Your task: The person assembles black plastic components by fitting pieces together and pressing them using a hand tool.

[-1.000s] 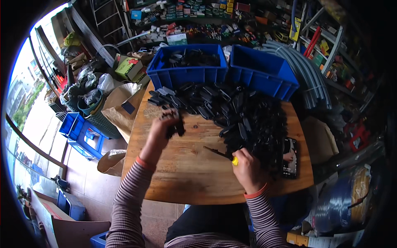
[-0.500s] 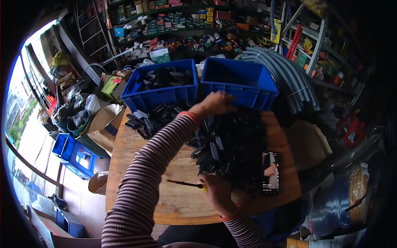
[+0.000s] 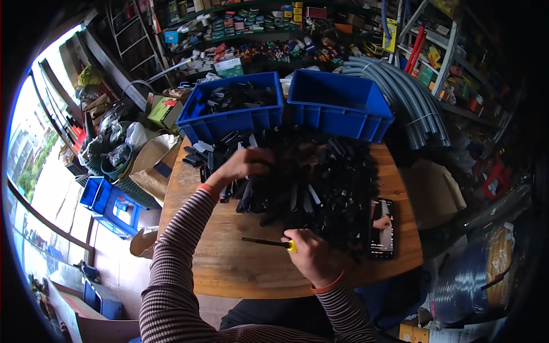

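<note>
A heap of black plastic pieces spreads over the wooden table. My left hand reaches over the heap's left part, fingers bent down toward the pieces. Blur and shadow hide the fingertips, so I cannot tell if they hold a piece. Nearer to me, at the heap's front edge, my right hand is closed around a yellow-handled tool. The tool's thin dark shaft points left above bare wood; its exact kind is unclear.
Behind the heap stand a blue bin holding black pieces and another blue bin with a bare inside. A lit phone lies at the table's right. Coiled grey pipes and crowded shelves are farther back.
My left hand has moved from in front of the right bin back left and nearer, over the heap. The right hand still grips the tool. The whole view has shifted slightly.
</note>
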{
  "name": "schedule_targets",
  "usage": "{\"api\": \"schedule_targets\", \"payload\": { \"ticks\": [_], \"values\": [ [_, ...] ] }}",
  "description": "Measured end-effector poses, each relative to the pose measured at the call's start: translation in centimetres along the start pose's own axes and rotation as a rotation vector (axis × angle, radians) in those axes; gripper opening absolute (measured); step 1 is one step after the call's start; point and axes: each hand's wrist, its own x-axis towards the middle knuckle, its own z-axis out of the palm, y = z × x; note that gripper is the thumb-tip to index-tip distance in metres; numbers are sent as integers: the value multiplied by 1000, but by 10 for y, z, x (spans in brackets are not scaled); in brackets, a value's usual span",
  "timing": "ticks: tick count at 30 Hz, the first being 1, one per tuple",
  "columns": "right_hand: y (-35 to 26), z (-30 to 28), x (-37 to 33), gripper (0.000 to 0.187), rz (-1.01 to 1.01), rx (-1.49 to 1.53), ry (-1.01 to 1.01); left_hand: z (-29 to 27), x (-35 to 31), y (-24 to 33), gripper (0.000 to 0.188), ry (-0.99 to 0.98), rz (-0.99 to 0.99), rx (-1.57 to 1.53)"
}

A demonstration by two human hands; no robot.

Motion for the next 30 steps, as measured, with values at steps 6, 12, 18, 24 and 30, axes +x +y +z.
{"api": "schedule_targets", "payload": {
  "ticks": [6, 12, 18, 24, 30],
  "values": [
    [-15, 8, 5, 29, -68, 31, 115, -97, -107, -156, 37, 569, -191, 922],
    [4, 1, 3, 29, -39, 30, 328, -7, -72, -146, 36, 345, -99, 722],
    [-15, -4, 12, 25, -176, -86, 337, 13, -91, -88, 37, 471, -36, 201],
    [-37, -29, -50, 23, -64, -195, 93, 28, -164, 34, 30, 497, -287, 174],
    [-41, -29, -80, 18, -26, -318, -6, 46, -201, 10, 22, 339, -62, 541]
  ]
}}
